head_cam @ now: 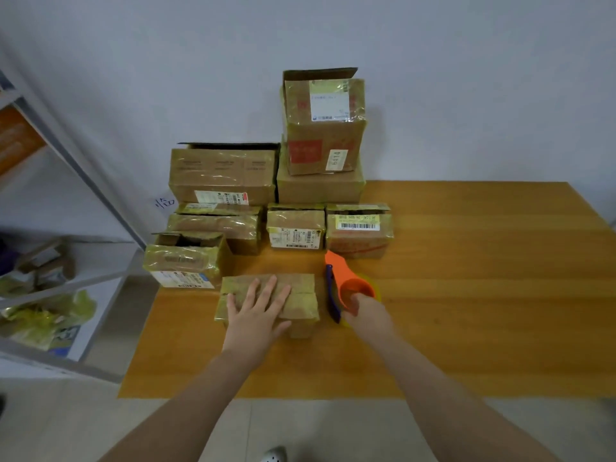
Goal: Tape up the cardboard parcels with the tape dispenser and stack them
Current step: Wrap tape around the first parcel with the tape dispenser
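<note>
On the desk (pixel 466 295), two hands work at a small parcel (pixel 301 296).
Left hand (pixel 258 310) lies flat on top of the parcel, fingers straight. Right hand (pixel 365 311) grips the orange tape dispenser (pixel 343 278), just beside the parcel. More parcels (pixel 296 191) are stacked near the wall.

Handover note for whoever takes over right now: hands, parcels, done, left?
Hands: left hand lies flat on the front parcel, which sits on the table; right hand grips the tape dispenser beside it.
Done: stacked parcels at the back, wrapped in tape.
Left: tape the front parcel and stack it; the open-topped box at the left looks unsealed too.
</note>
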